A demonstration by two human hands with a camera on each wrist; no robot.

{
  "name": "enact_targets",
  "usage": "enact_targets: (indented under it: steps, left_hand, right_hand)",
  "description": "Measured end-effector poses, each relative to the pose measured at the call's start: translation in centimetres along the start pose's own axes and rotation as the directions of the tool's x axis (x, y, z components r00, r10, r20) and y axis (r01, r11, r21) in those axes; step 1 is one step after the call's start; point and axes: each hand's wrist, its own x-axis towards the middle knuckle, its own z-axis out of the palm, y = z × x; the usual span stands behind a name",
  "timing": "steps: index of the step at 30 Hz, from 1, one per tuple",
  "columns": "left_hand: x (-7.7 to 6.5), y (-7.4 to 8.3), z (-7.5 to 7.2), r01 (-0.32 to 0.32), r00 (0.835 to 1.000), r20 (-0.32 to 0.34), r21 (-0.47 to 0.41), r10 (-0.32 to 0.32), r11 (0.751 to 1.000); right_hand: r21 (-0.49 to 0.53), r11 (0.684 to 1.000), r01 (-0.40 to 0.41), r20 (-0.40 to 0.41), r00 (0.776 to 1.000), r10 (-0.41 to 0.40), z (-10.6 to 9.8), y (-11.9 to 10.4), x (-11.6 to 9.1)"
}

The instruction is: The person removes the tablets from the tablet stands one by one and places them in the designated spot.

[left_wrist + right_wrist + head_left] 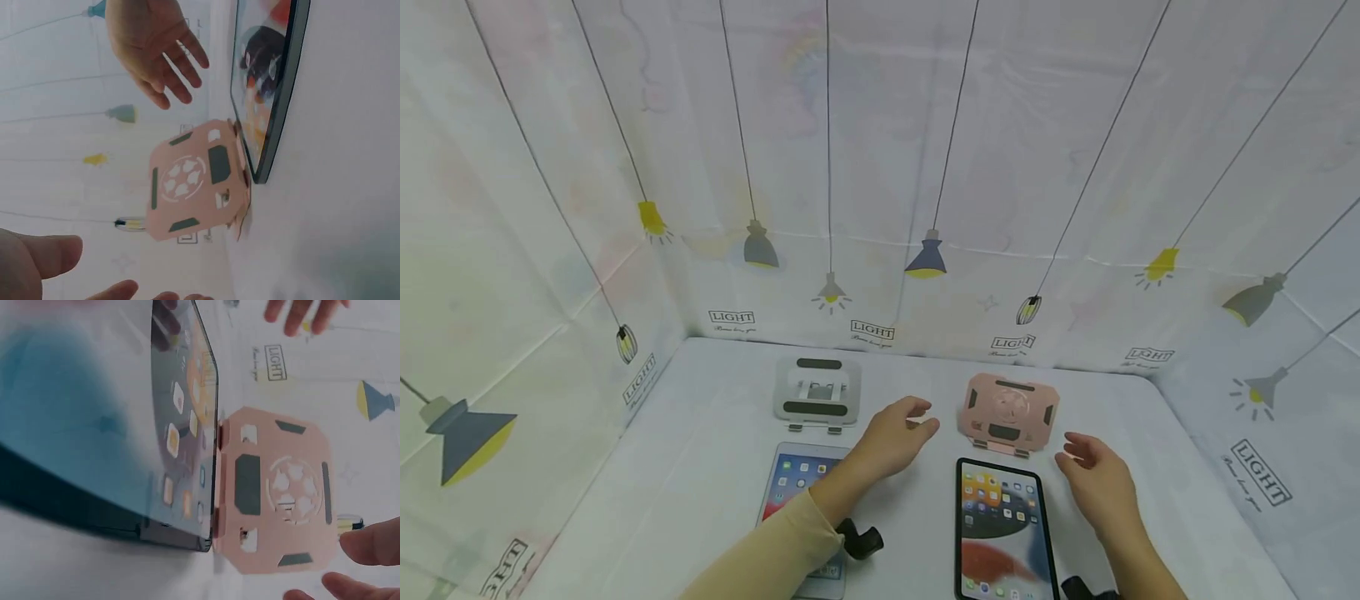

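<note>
A pink tablet stand [1009,412] with dark pads and a round cut-out pattern stands tilted up between my two hands. My left hand [895,437] hovers to its left, fingers loosely bent and holding nothing. To its right is my right hand [1097,479], also with nothing in its grasp, thumb and fingers apart. In front of the stand lies a black-framed tablet [1003,529], its screen lit with app icons. The right wrist view shows the stand [281,494] just beyond the tablet's far edge [212,456].
A grey tablet stand [817,392] stands at the back left. Below it lies a white-framed tablet [797,475], partly hidden by my left forearm. A curtain [880,167] printed with lamps surrounds the white table [685,467] at the back and sides.
</note>
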Motion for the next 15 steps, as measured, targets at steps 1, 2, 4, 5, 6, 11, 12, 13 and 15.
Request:
enact_targets:
  steps: [1, 2, 4, 5, 6, 11, 12, 13, 15]
  left_hand:
    - [-0.2, 0.2, -0.5, -0.010, 1.000, -0.015, 0.010, 0.010, 1.000]
    - [-0.3, 0.4, -0.9, -0.017, 0.999, -0.030, 0.021, 0.018, 1.000]
    - [-0.6, 0.8, -1.8, -0.030, 0.998, -0.062, 0.050, 0.033, 0.998]
    - [-0.8, 0.8, -2.2, -0.037, 0.996, -0.081, 0.070, 0.042, 0.997]
    - [-0.9, 0.9, -2.6, -0.046, 0.993, -0.101, 0.090, 0.055, 0.995]
    - [-1.8, 0.7, -5.0, -0.082, 0.968, -0.215, 0.211, 0.128, 0.974]
    - [-2.0, 0.6, -5.5, -0.089, 0.959, -0.240, 0.249, 0.150, 0.964]
    - [-2.2, 0.5, -6.1, -0.088, 0.949, -0.265, 0.293, 0.169, 0.952]
    - [-2.6, 0.2, -7.3, -0.082, 0.927, -0.311, 0.380, 0.211, 0.921]
  right_hand:
    - [-0.032, 0.999, 0.022, -0.022, 1.000, -0.023, 0.1, -0.4, 0.0]
    - [-0.061, 0.997, 0.043, -0.040, 0.998, -0.045, 0.2, -0.8, -0.1]
    - [-0.103, 0.991, 0.081, -0.067, 0.994, -0.088, 0.3, -1.7, -0.2]
    - [-0.117, 0.988, 0.105, -0.078, 0.990, -0.114, 0.4, -2.1, -0.2]
    - [-0.123, 0.984, 0.129, -0.088, 0.986, -0.141, 0.5, -2.6, -0.3]
    - [-0.135, 0.950, 0.282, -0.133, 0.945, -0.300, 1.6, -5.0, -0.6]
    - [-0.138, 0.936, 0.324, -0.138, 0.929, -0.343, 1.9, -5.5, -0.7]
    - [-0.138, 0.918, 0.371, -0.142, 0.910, -0.389, 2.2, -6.0, -0.8]
    - [-0.161, 0.873, 0.461, -0.147, 0.863, -0.483, 2.8, -6.8, -0.9]
